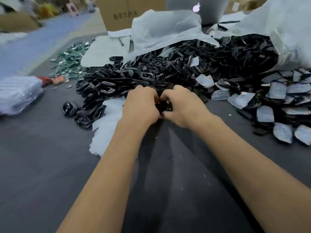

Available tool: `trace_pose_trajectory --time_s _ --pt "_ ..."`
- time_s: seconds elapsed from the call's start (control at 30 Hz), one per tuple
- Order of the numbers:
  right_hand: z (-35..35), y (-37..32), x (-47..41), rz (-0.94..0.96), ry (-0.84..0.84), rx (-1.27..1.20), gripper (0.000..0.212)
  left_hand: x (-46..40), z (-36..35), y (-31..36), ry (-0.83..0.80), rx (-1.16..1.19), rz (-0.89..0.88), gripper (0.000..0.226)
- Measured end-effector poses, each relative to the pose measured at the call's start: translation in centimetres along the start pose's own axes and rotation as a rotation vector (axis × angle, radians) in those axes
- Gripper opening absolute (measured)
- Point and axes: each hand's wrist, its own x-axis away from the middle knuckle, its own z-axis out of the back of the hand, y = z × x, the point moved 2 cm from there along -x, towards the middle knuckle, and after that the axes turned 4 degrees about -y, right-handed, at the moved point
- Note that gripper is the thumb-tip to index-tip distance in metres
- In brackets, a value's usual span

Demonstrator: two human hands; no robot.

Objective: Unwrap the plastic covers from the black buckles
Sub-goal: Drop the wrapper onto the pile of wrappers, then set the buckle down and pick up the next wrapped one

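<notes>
My left hand (140,105) and my right hand (181,106) meet knuckle to knuckle over the dark table, both curled round one black buckle (165,105) in shiny plastic. Most of that buckle is hidden by my fingers. Just beyond my hands lies a big heap of bare black buckles (151,73), spilling from a white sack (286,31). To the right lies a pile of wrapped buckles (277,93) with pale plastic covers.
White foam sheets (107,123) lie under my left forearm. Loose buckles (69,108) sit to the left. A clear bag (18,95) lies at the left edge, greenish scraps (72,61) behind it. A cardboard box (124,12) and a laptop (198,9) stand at the back.
</notes>
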Motion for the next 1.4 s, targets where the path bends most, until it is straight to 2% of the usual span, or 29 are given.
trace_pose_trajectory --time_s 0.07,0.17,0.33,0.43,0.5,0.57,0.63,0.7,0.77,0.8,0.93,1.0,1.1,1.13,1.23,1.3,1.4 --pt "0.0 0.9 -0.7 -0.007 0.048 -0.014 0.034 -0.2 -0.5 -0.5 0.002 -0.016 -0.011 0.036" --pt "0.8 2.7 -1.0 -0.022 0.135 -0.067 0.017 -0.9 -1.4 -0.1 0.102 0.031 -0.002 0.033" --pt "3.0 6.3 -0.6 -0.134 0.412 -0.183 0.009 -2.6 -3.5 1.8 0.227 0.247 -0.019 0.031" --pt "3.6 8.0 -0.3 -0.194 0.479 -0.306 0.013 -3.4 -3.8 2.5 0.281 0.330 -0.072 0.028" --pt "3.8 8.8 -0.2 -0.199 0.485 -0.404 0.019 -3.1 -3.5 2.9 0.398 0.333 -0.151 0.021" --pt "3.9 9.0 -0.1 -0.161 0.457 -0.565 0.028 -2.5 -3.5 3.4 0.472 0.410 -0.208 0.025" --pt "4.0 8.3 0.0 -0.056 0.429 -0.678 0.028 -2.1 -3.8 3.9 0.408 0.646 -0.209 0.020" --pt "4.1 7.3 0.2 0.043 0.399 -0.699 0.024 -1.7 -3.8 4.2 0.238 1.021 -0.133 0.009" --pt "3.9 6.7 0.3 0.101 0.360 -0.674 0.026 -1.6 -4.0 4.1 0.083 1.360 -0.047 0.026" --pt "3.8 6.6 0.3 0.124 0.342 -0.648 0.025 -1.6 -4.0 3.9 0.058 1.422 -0.026 0.031" --pt "3.2 6.0 0.5 0.158 0.280 -0.613 0.012 -1.4 -3.9 2.8 0.094 1.423 -0.030 0.010" --pt "3.0 5.8 0.4 0.165 0.302 -0.612 0.017 -1.6 -4.0 2.2 0.117 1.420 -0.036 0.011" --pt "2.7 6.7 0.1 0.055 0.436 -0.660 0.036 -2.2 -3.9 1.5 0.223 1.459 0.016 0.021" --pt "2.6 7.2 0.1 0.005 0.483 -0.624 0.035 -2.4 -3.8 1.3 0.256 1.477 0.045 0.026" --pt "2.5 8.1 0.2 -0.060 0.510 -0.429 0.005 -2.6 -3.9 1.2 0.333 1.428 0.052 0.025" --pt "2.2 8.6 0.1 -0.099 0.454 -0.299 0.019 -2.5 -4.1 1.2 0.350 1.342 0.036 0.014" --pt "1.8 8.6 0.0 -0.175 0.407 -0.174 0.024 -2.3 -4.3 1.2 0.377 1.278 0.019 0.018"
